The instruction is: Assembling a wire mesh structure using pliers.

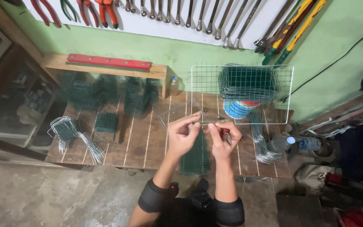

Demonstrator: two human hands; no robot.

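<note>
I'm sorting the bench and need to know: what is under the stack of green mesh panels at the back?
The stack of green mesh panels lies on a large white wire grid, which rests on a blue, white and red can. The can's top is covered, so its contents cannot be seen.

The wooden worktop point(139, 143) carries green mesh pieces point(106, 122), wire bundles point(70, 130), a mesh panel point(196, 157), a paint tin point(237, 108), and what looks like a small bottle point(173, 86).
</note>
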